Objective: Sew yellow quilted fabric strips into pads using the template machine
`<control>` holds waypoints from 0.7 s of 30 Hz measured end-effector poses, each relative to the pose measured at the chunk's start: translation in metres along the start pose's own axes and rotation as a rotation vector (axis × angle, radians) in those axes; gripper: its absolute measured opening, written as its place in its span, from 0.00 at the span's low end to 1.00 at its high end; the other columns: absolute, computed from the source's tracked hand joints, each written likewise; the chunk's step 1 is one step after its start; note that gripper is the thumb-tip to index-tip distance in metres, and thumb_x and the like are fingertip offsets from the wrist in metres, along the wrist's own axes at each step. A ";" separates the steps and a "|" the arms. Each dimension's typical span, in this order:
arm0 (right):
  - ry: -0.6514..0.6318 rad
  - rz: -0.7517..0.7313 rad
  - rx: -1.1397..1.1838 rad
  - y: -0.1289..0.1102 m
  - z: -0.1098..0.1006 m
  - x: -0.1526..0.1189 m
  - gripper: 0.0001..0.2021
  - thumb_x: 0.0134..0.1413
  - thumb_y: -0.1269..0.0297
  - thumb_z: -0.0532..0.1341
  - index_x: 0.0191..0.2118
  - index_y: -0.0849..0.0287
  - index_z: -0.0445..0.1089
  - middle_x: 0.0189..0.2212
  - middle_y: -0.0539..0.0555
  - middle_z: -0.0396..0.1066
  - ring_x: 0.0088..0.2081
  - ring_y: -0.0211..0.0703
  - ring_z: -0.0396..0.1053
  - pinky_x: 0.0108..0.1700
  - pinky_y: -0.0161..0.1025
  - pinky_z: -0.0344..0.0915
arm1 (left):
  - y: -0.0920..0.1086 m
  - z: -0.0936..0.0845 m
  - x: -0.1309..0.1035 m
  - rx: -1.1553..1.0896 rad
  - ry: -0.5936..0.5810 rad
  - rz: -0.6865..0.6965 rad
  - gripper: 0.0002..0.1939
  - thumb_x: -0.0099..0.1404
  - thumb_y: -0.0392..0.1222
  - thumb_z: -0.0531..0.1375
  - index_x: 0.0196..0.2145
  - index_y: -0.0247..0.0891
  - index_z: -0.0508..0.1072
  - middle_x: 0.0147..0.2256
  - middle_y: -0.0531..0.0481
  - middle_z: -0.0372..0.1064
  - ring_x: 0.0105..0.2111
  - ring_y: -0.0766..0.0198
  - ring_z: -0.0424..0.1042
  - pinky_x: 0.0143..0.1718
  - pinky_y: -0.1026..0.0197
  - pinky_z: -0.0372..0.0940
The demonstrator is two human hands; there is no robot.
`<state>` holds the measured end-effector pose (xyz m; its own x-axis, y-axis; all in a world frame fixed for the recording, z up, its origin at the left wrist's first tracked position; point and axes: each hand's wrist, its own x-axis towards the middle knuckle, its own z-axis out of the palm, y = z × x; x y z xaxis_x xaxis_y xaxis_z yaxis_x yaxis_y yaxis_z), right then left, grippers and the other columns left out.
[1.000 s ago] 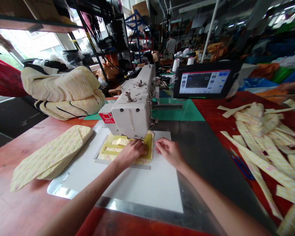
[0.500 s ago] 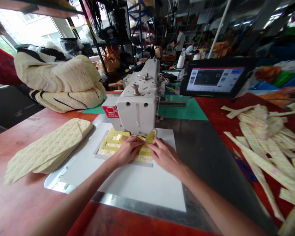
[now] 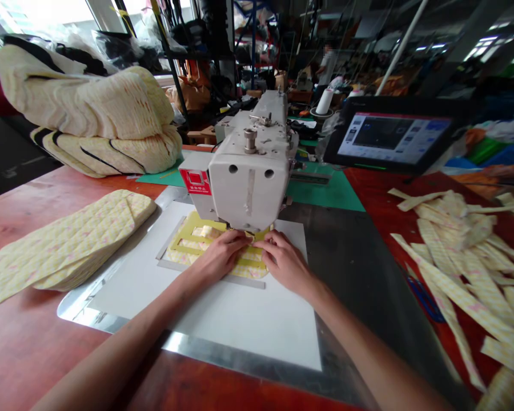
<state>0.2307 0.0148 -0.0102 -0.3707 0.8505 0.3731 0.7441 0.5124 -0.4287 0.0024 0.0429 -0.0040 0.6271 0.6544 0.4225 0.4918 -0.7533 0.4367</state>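
Under the white head of a sewing machine lies a yellow slotted template on a quilted pale-yellow fabric piece. A short fabric strip bulges up from an upper slot. My left hand rests over the template, fingers closed at a strip end just below the machine head. Close by on the right, my right hand pinches at the same spot, its fingertips almost meeting the left ones. My fingers mostly cover the strip there.
Stacked quilted pieces lie to the left, with a bigger bundle behind. On the right are loose fabric strips, blue-handled scissors and a control screen. A white sheet lies beneath the work.
The view has shifted closer and turned slightly. My hands stay at the same spot on the template, with the right fingers more curled in now.
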 end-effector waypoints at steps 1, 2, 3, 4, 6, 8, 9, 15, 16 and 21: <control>-0.004 0.004 0.011 0.000 0.000 0.000 0.18 0.66 0.69 0.54 0.55 0.49 0.74 0.47 0.55 0.66 0.49 0.37 0.66 0.55 0.35 0.67 | 0.001 0.001 0.000 0.008 -0.007 0.020 0.18 0.73 0.31 0.50 0.55 0.35 0.73 0.51 0.40 0.68 0.51 0.58 0.70 0.55 0.56 0.67; -0.005 0.007 0.019 0.000 0.000 0.000 0.18 0.65 0.69 0.54 0.55 0.50 0.74 0.46 0.55 0.66 0.48 0.37 0.66 0.55 0.35 0.67 | 0.001 0.001 0.000 0.018 -0.015 0.038 0.18 0.74 0.32 0.50 0.56 0.35 0.72 0.51 0.40 0.68 0.51 0.58 0.69 0.55 0.55 0.67; -0.005 0.008 0.024 0.000 0.000 -0.001 0.18 0.65 0.69 0.55 0.55 0.51 0.74 0.46 0.56 0.66 0.48 0.37 0.66 0.55 0.35 0.67 | 0.002 0.001 0.000 0.029 -0.025 0.054 0.18 0.75 0.33 0.50 0.57 0.35 0.71 0.51 0.39 0.68 0.51 0.57 0.68 0.55 0.54 0.67; -0.003 0.006 0.027 0.001 0.000 -0.001 0.18 0.65 0.69 0.55 0.55 0.52 0.74 0.46 0.56 0.66 0.48 0.37 0.66 0.55 0.35 0.67 | 0.002 0.001 0.001 0.041 -0.033 0.065 0.18 0.75 0.33 0.50 0.58 0.35 0.70 0.51 0.39 0.68 0.51 0.57 0.68 0.54 0.54 0.67; -0.002 0.001 0.029 0.001 0.000 -0.001 0.18 0.65 0.69 0.55 0.55 0.52 0.74 0.47 0.56 0.66 0.49 0.37 0.66 0.55 0.35 0.67 | 0.003 0.001 0.001 0.069 -0.045 0.077 0.19 0.75 0.33 0.50 0.59 0.36 0.70 0.51 0.39 0.68 0.49 0.56 0.67 0.53 0.52 0.66; -0.005 -0.001 0.028 0.001 0.000 -0.001 0.18 0.65 0.69 0.55 0.56 0.51 0.74 0.47 0.55 0.66 0.49 0.37 0.66 0.56 0.35 0.67 | 0.004 -0.001 -0.001 0.106 -0.053 0.066 0.20 0.74 0.33 0.50 0.60 0.36 0.70 0.50 0.40 0.68 0.49 0.55 0.66 0.54 0.51 0.65; -0.009 -0.001 0.025 0.001 0.000 -0.001 0.18 0.66 0.69 0.55 0.55 0.50 0.74 0.47 0.55 0.66 0.49 0.37 0.66 0.56 0.36 0.67 | 0.005 -0.002 -0.001 0.129 -0.057 0.051 0.20 0.74 0.33 0.51 0.60 0.36 0.70 0.50 0.41 0.68 0.49 0.55 0.65 0.55 0.50 0.64; -0.007 -0.011 0.000 -0.001 -0.002 -0.002 0.18 0.66 0.69 0.54 0.56 0.49 0.74 0.45 0.54 0.67 0.48 0.38 0.66 0.54 0.37 0.67 | 0.011 -0.007 -0.009 0.124 -0.085 -0.004 0.24 0.72 0.31 0.50 0.63 0.36 0.67 0.53 0.42 0.67 0.51 0.55 0.64 0.57 0.50 0.62; -0.008 -0.012 0.000 -0.002 -0.002 -0.002 0.18 0.66 0.69 0.53 0.56 0.49 0.74 0.45 0.54 0.67 0.48 0.38 0.66 0.53 0.37 0.67 | 0.012 -0.007 -0.011 0.111 -0.089 -0.010 0.24 0.72 0.31 0.50 0.63 0.36 0.67 0.54 0.43 0.66 0.52 0.56 0.64 0.58 0.51 0.62; -0.011 -0.021 0.005 0.000 -0.001 -0.003 0.18 0.67 0.68 0.53 0.56 0.50 0.74 0.45 0.55 0.67 0.48 0.37 0.66 0.53 0.36 0.67 | 0.015 -0.007 -0.012 0.107 -0.094 -0.040 0.23 0.72 0.32 0.49 0.62 0.36 0.68 0.54 0.43 0.66 0.53 0.56 0.64 0.59 0.51 0.60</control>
<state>0.2321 0.0121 -0.0098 -0.3926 0.8405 0.3733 0.7332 0.5311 -0.4247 -0.0024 0.0243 0.0029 0.6575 0.6784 0.3279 0.5759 -0.7331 0.3618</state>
